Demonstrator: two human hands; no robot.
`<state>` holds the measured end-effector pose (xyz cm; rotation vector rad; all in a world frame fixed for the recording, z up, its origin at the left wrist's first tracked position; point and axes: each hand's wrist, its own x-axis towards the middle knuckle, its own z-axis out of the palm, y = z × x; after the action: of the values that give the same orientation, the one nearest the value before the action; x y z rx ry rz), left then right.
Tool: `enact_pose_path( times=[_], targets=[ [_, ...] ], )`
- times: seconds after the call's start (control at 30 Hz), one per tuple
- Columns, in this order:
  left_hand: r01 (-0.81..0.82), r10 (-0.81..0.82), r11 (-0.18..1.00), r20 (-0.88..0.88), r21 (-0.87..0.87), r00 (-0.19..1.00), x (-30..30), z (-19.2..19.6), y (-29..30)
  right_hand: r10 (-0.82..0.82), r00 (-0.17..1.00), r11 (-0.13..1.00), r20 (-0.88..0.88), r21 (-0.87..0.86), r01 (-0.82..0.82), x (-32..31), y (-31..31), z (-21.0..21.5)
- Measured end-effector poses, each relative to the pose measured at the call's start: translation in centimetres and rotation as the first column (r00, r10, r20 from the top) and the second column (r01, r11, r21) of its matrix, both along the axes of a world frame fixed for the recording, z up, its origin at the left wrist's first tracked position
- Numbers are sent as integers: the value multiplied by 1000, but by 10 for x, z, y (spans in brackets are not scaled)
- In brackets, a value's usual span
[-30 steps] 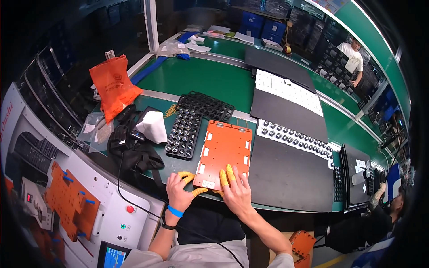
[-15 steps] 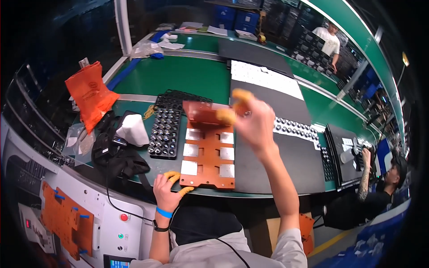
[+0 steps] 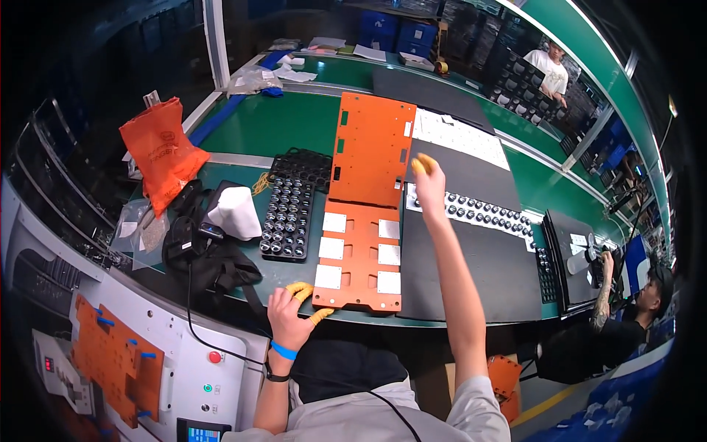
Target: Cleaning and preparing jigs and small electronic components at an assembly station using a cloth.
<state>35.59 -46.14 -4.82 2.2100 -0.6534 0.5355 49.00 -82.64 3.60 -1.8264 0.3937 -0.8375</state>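
Note:
An orange hinged fixture stands opened on the bench. Its perforated lid [image 3: 372, 151] is raised at the far side, and its base [image 3: 359, 254] carries several white square plates [image 3: 328, 278] in two columns. My left hand [image 3: 289, 320], with yellow finger covers, grips the base's near left corner, thumb at the front edge and fingers at the left side. Just right of the lid hovers my right hand [image 3: 431, 188], also with yellow finger covers. Its bent fingers stand slightly apart with nothing visible in them.
Left of the fixture is a black tray [image 3: 286, 221] of round metallic parts. Beyond it lie black straps [image 3: 213, 265], a white block [image 3: 236, 214] and an orange bag [image 3: 166, 151]. Dark boards [image 3: 471, 276] and a white strip of round parts [image 3: 486, 214] lie right. Co-workers are at right.
The lid has swung from a low, blurred tilt to raised and opened away from me. My right hand has let go of it and sits right of it. My left hand stays at the corner.

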Motion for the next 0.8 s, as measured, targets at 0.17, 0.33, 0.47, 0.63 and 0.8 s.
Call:
enact_pose_path(
  times=[0.17, 0.33, 0.47, 0.63, 0.8],
  targets=[
    [-31, 30, 999, 32, 20, 999, 1, -1, 4, -275, 842, 807, -464, -587, -60, -97, 72, -18],
    [-24, 24, 1000, 3, 12, 1000, 2, 0, 0, -307, 786, 794, -537, -600, -100, -104, 80, -38],
    [-4, 3, 1000, -65, -12, 998, 1, 7, 0, -310, 836, 819, -454, -574, -8, -102, 83, -43],
    [10, -11, 1000, -127, -12, 992, 1, 13, 2, -227, 885, 886, -407, -463, 14, -101, 87, -23],
    [75, -68, 997, -190, 29, 979, 1, 24, 6, -196, 938, 906, -287, -420, 61, -105, 71, -24]
  ],
)
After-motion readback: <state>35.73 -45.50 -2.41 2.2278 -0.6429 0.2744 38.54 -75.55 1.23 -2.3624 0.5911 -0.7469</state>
